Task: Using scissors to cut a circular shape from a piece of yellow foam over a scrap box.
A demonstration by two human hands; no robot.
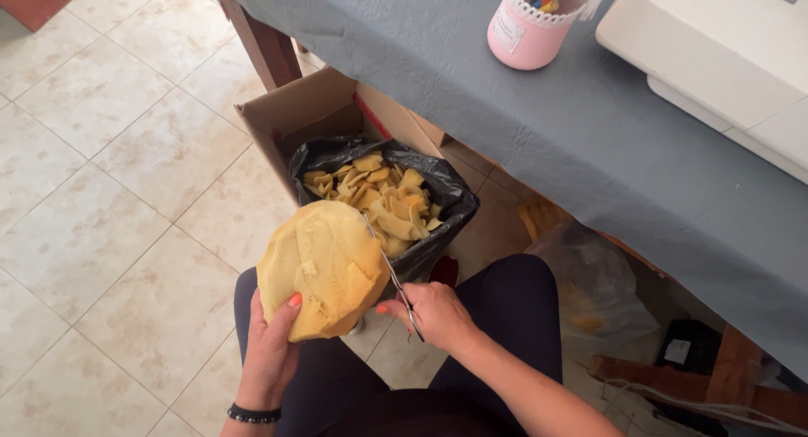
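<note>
Beige floor tiles and a tabletop under grey cloth surround a seated person.
Left hand reaches up from the lap and grips a round yellow foam piece; right hand is closed on thin metal scissors at its edge, above a cardboard box with a black bag of foam scraps.

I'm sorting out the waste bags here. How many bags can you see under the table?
2. A black bag lines the cardboard box and holds yellow offcuts. A clear bag lies right of it by the knee. Others may be hidden under the table.
</note>
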